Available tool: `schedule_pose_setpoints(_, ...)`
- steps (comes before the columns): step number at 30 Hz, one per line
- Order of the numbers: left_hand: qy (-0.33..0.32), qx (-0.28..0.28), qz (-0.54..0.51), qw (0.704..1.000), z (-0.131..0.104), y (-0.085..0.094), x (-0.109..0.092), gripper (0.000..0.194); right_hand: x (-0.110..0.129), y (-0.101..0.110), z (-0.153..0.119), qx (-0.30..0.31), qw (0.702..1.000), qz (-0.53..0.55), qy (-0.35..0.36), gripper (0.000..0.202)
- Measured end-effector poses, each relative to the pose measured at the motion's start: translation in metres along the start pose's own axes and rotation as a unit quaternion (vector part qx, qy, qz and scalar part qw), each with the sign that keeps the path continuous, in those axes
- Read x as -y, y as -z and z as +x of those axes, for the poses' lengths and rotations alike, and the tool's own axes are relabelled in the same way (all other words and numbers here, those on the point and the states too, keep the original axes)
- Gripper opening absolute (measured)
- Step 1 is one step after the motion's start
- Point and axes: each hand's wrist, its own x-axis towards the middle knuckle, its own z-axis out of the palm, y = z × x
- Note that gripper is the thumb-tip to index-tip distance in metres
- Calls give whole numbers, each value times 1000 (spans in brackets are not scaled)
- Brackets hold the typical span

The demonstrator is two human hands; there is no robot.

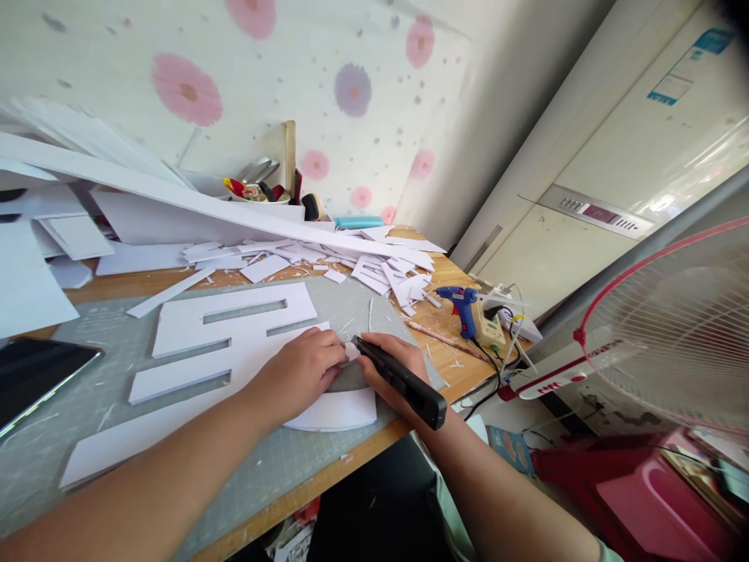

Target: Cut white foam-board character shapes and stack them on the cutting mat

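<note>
Left hand [304, 371] is flat, fingers together, pressing down on the large white foam-board cutout with 3 slots [234, 343], which lies on the grey-green gridded cutting mat [70, 437] near the front edge of the wooden worktop [450, 273]. Right hand [389, 363] is closed round a black utility knife [403, 382], tip at the board's right end, just beside the left fingertips. Blade itself too small to see. A curved off-cut edge shows just below both hands. For a clean cut, my read: keep the left fingertips behind and to the side of the blade line, never ahead of it, since they sit very close now. Hold the knife at a low angle, light pressure, several passes rather than 1 deep one, foam tears otherwise. On the curve, turn the board, not the wrist. Keep the cut over the mat; the board's lower end is near the worktop edge. Around: pile of white foam-board scraps and strips [374, 269] behind the mat, blue hot-glue gun [462, 300] to the right with its cord by a power strip [491, 328], dark tablet [35, 375] at the left, pink-rimmed fan [672, 328] off the worktop to the right.
</note>
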Motion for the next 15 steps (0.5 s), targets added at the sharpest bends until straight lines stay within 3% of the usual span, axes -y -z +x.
schedule_pose_setpoints(15,9,2,10,1000,3,-1,-1,19,7,5,-2,61,988,-127,69,28)
